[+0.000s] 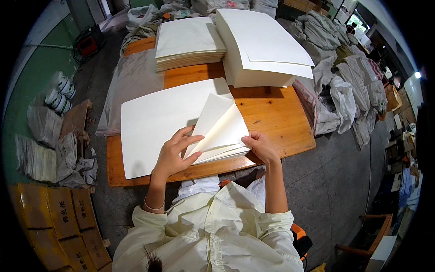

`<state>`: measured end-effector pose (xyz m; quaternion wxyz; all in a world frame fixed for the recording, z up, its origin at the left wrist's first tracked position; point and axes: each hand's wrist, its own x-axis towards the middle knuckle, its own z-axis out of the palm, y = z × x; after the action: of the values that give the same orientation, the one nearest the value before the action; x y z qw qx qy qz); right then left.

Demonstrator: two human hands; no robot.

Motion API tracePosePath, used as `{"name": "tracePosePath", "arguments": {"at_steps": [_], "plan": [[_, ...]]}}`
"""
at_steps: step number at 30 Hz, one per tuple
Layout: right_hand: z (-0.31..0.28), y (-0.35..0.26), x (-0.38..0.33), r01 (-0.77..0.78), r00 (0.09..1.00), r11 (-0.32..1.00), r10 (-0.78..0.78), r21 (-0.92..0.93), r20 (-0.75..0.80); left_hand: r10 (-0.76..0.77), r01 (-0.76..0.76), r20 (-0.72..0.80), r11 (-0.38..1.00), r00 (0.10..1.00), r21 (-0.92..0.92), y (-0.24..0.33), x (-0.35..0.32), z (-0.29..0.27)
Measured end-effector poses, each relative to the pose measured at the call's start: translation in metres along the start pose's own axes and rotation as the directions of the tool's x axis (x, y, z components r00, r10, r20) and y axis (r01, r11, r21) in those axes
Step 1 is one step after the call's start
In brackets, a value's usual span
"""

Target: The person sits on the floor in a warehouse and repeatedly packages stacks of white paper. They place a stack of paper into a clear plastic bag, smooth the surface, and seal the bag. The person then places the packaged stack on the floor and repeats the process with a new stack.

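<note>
A small stack of white paper sheets lies near the table's front edge, its upper sheets lifted and fanned into a fold. My right hand pinches the right corner of these sheets between thumb and fingers. At their left edge, my left hand rests with its fingers spread, the fingertips touching the paper. Beneath and to the left spreads a larger white sheet, flat on the wooden table. How many sheets my right hand grips cannot be made out.
Behind stand a low paper stack and a taller one whose top sheet overhangs. Clear plastic covers the table's left side. Cardboard boxes sit at lower left. Pale sacks pile up at right, near a wooden chair.
</note>
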<state>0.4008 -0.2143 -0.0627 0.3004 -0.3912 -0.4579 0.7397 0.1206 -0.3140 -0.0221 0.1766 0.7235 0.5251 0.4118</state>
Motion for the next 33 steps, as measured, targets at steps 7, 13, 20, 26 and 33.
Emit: {"name": "tracePosePath", "arguments": {"at_steps": [7,13,20,26,33], "plan": [[0.007,-0.004,-0.003,0.034,0.999,0.999,-0.035,-0.019,-0.016,-0.081,0.081,-0.008,0.996,0.997,-0.031,0.004,0.000,-0.004],[0.012,-0.006,-0.002,-0.007,0.998,1.000,0.007,0.001,-0.066,0.147,-0.147,0.002,0.989,0.989,0.015,-0.006,0.004,0.002],[0.015,-0.007,-0.002,0.024,0.995,1.000,-0.026,-0.015,-0.098,0.069,-0.075,0.094,0.996,0.993,0.053,0.009,0.004,-0.004],[0.013,-0.007,-0.002,0.021,0.997,1.000,-0.021,0.007,-0.075,0.071,-0.075,0.078,0.996,0.994,0.046,0.006,0.004,-0.002],[0.009,-0.006,-0.003,-0.004,0.998,0.999,0.007,0.044,-0.057,0.064,-0.066,0.049,0.997,0.997,0.035,0.002,0.001,0.000]]}}
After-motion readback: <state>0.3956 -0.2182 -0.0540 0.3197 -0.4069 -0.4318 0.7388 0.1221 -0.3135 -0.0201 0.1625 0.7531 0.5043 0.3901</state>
